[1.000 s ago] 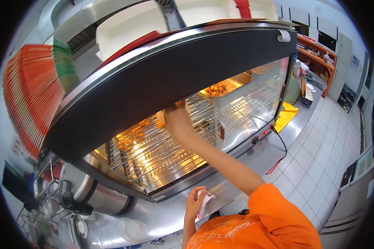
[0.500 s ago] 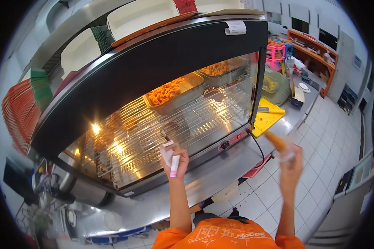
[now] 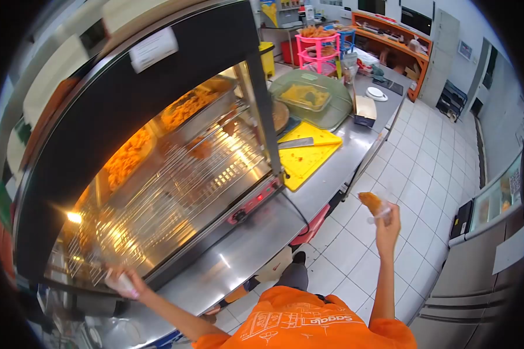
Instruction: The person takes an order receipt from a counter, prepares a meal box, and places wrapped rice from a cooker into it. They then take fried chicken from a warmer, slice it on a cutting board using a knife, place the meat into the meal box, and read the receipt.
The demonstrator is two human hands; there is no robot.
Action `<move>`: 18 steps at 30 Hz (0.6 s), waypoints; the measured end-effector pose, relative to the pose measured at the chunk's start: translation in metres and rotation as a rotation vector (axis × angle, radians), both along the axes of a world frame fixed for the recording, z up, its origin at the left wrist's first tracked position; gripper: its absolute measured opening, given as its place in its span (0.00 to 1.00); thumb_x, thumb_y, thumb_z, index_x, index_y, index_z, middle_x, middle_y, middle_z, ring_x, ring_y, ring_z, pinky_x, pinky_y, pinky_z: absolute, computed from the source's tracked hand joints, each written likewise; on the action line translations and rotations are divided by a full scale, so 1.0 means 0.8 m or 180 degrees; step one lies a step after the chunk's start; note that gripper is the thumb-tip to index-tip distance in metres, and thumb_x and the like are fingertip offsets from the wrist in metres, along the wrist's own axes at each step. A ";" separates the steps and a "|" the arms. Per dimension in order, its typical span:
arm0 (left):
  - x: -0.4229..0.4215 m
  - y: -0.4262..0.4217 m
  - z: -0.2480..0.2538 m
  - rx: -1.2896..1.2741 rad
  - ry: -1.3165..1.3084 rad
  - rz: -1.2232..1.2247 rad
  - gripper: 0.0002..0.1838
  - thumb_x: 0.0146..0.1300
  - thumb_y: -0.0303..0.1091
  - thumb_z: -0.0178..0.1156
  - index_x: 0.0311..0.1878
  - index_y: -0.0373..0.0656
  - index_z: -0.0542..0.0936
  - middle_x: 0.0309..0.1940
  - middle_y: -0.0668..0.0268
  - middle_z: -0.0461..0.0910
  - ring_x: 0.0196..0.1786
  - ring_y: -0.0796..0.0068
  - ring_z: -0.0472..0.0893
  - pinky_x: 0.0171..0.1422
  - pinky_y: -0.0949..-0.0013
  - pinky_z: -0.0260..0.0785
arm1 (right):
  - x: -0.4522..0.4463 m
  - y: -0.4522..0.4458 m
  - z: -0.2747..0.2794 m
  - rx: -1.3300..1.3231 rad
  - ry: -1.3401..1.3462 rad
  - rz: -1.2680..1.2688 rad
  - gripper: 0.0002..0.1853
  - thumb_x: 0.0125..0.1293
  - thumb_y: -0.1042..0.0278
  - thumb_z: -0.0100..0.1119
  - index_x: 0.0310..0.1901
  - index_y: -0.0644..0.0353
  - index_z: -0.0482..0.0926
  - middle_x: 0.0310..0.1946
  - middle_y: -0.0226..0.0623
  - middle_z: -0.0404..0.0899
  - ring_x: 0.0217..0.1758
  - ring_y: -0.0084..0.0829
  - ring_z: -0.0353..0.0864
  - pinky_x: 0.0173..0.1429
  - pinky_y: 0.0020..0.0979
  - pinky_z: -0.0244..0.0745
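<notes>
Here's the right grip (image 3: 389, 225), fingers clamped on a golden fried piece (image 3: 368, 202) through crinkled clear plastic (image 3: 385, 210)! That forearm stands almost upright from the orange sleeve (image 3: 390, 330), hand on top, the piece jutting out above and to the left of the fingers, with floor tiles (image 3: 413, 203) behind it. Up and left from this grip, a yellow board (image 3: 307, 165) sits on the bench (image 3: 218, 264), a knife (image 3: 296, 143) lying on it.

Across on the other side, the left arm stretches long and slanting outward, and its grip (image 3: 124, 281), blurred, is curled round a white-and-pink packet (image 3: 124, 287) just beside the lit cabinet's (image 3: 215, 38) lower front edge. Above and right of that hand, a wire rack (image 3: 174, 189) gleams, and fried food (image 3: 128, 157) fills metal trays (image 3: 197, 124) farther in.
</notes>
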State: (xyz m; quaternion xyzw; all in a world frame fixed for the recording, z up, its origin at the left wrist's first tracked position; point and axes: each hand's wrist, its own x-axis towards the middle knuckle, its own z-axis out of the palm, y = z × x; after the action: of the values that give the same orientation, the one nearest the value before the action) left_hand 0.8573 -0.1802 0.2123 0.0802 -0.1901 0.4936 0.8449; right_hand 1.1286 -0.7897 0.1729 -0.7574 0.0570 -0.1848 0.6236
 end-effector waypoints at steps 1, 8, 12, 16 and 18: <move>-0.011 0.010 0.003 -0.0026 0.0064 0.0112 0.26 0.65 0.29 0.60 0.64 0.32 0.68 0.33 0.65 0.78 0.30 0.76 0.77 0.37 0.69 0.70 | 0.024 -0.001 -0.009 0.0022 0.0103 0.0072 0.12 0.68 0.78 0.55 0.52 0.61 0.73 0.39 0.30 0.77 0.40 0.19 0.75 0.42 0.23 0.73; -0.110 0.104 -0.003 -0.0586 -0.0151 0.0867 0.36 0.58 0.25 0.61 0.69 0.28 0.60 0.39 0.60 0.79 0.27 0.76 0.76 0.36 0.72 0.70 | 0.209 0.028 -0.085 -0.0135 0.0059 0.0834 0.12 0.64 0.76 0.57 0.49 0.61 0.74 0.40 0.33 0.79 0.43 0.21 0.78 0.45 0.26 0.75; -0.157 0.164 -0.003 -0.0821 0.0607 0.1967 0.17 0.54 0.24 0.53 0.50 0.36 0.70 0.30 0.66 0.72 0.29 0.75 0.75 0.45 0.64 0.67 | 0.306 0.058 -0.132 -0.0491 0.0199 0.1159 0.14 0.61 0.70 0.60 0.48 0.62 0.75 0.40 0.42 0.82 0.45 0.35 0.82 0.48 0.34 0.77; -0.215 0.213 0.005 0.0155 0.0091 0.1418 0.07 0.59 0.30 0.47 0.25 0.49 0.69 0.15 0.73 0.59 0.25 0.76 0.70 0.49 0.57 0.61 | 0.370 0.089 -0.147 -0.0701 0.0354 0.1710 0.17 0.58 0.63 0.64 0.46 0.60 0.76 0.39 0.49 0.83 0.45 0.48 0.84 0.49 0.40 0.77; -0.198 0.202 0.020 0.1136 0.0278 0.1616 0.17 0.60 0.32 0.47 0.14 0.52 0.61 0.11 0.73 0.52 0.18 0.78 0.65 0.48 0.57 0.60 | 0.400 0.111 -0.146 -0.0906 0.0377 0.2128 0.17 0.57 0.61 0.64 0.45 0.60 0.75 0.39 0.49 0.83 0.44 0.49 0.84 0.48 0.40 0.77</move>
State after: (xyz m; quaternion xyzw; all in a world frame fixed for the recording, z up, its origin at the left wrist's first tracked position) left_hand 0.6989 -0.0185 0.2285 0.2933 -0.2111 0.6437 0.6746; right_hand 1.4487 -0.7006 0.0559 -0.8228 -0.1839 0.0673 0.5335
